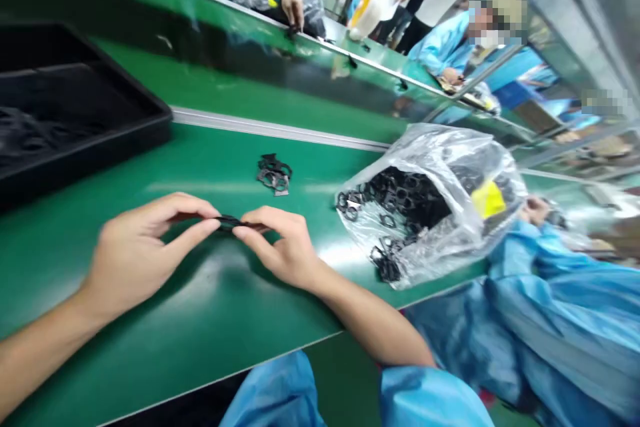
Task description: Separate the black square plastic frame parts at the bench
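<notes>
My left hand [145,250] and my right hand [283,243] meet over the green bench [200,320]. Both pinch a small flat black plastic part [234,222] between thumb and fingertips, one hand at each end. A little heap of the same black parts [274,174] lies just beyond my hands. To the right, an open clear plastic bag [450,167] holds many more black parts [400,200], several of them spilling from its mouth.
A black tray [100,127] stands at the left. A metal rail [280,130] borders a green conveyor strip [225,90]. A person in blue sleeves [565,307] works close on my right. Other people work across the line, one with a hand [293,8] on the far bench.
</notes>
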`<state>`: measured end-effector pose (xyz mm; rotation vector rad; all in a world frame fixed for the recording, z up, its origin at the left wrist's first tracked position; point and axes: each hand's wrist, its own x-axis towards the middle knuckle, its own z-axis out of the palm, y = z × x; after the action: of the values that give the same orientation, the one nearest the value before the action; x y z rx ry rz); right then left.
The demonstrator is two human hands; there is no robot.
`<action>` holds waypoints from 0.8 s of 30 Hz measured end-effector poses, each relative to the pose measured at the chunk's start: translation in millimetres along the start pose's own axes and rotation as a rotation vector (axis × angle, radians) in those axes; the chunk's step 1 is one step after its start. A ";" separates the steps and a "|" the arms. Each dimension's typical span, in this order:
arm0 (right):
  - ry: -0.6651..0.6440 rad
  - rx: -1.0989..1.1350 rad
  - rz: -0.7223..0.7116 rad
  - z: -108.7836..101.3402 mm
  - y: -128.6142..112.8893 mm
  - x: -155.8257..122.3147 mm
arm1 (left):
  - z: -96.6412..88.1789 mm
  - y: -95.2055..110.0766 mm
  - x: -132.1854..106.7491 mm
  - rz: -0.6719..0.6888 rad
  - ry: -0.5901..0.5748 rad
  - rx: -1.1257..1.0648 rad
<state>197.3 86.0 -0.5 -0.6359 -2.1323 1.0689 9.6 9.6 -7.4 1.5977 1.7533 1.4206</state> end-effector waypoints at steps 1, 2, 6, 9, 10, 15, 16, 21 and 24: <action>-0.005 0.005 0.020 0.4 1.2 -0.7 | -0.6 -0.3 -0.6 -0.020 -0.003 0.009; -0.008 0.005 0.043 0.4 1.9 -1.1 | -1.0 -0.2 -1.4 -0.036 0.001 0.015; -0.028 0.043 0.135 -1.2 -1.8 -0.6 | -1.2 -1.4 -7.1 -0.092 0.014 0.059; -0.024 0.134 0.210 -1.9 -7.1 0.9 | -0.1 -9.7 -14.0 -0.140 0.011 0.098; -0.021 0.182 0.262 -1.8 -8.4 1.5 | 0.3 -12.9 -16.1 -0.162 0.010 0.099; -0.067 0.648 0.591 -1.6 -6.1 5.6 | 1.9 -15.5 -15.8 -0.138 0.015 0.054; -0.079 0.723 0.633 -2.3 -4.3 6.6 | 2.1 -13.3 -13.5 -0.071 0.007 0.056; -0.148 0.865 0.731 -4.4 3.6 8.0 | 3.4 -6.5 -3.9 0.381 -0.012 0.077; -0.169 0.788 0.723 -1.2 6.9 4.1 | 4.3 -12.6 -2.9 0.439 0.038 0.094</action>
<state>196.3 93.1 -4.3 -0.9454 -1.3891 2.2448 7.3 10.7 -20.7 2.1155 1.5705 1.5811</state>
